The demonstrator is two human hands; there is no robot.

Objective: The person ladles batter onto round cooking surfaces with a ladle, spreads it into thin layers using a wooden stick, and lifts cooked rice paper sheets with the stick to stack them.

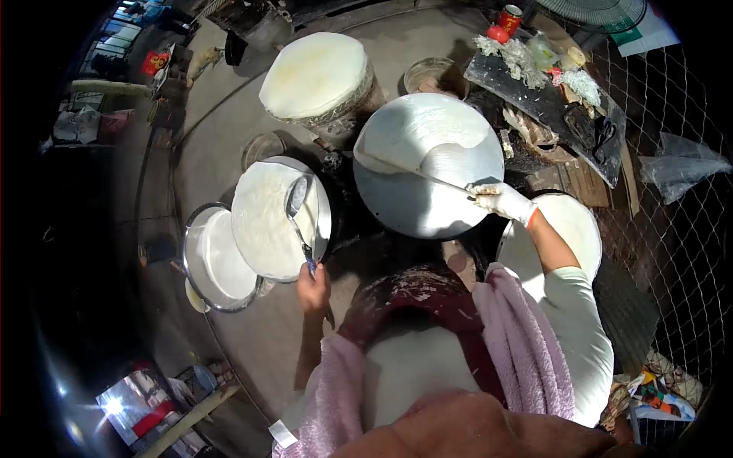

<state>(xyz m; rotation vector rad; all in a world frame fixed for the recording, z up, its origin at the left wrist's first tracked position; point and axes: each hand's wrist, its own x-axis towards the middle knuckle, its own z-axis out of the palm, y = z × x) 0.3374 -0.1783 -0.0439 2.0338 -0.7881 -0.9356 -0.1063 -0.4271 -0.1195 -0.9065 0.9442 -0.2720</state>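
My left hand (pixel 311 290) is closed round the handle of a ladle (pixel 298 200), whose bowl is over a round white sheet (pixel 263 229) on a round metal pan. Left of that pan stands a metal basin (pixel 205 282) of white liquid. My right hand (pixel 504 202), in a white glove with an orange cuff, grips a long thin stick (pixel 416 174). The stick reaches across a large round griddle (pixel 412 210), which has white batter or a thin sheet on its upper part.
A tall stack topped with white round sheets (pixel 317 72) stands beyond the griddle. Another white round surface (pixel 561 229) lies under my right forearm. A dark board (pixel 527 88) with scraps and a red can (pixel 509 18) is at upper right, near wire netting (pixel 687 252).
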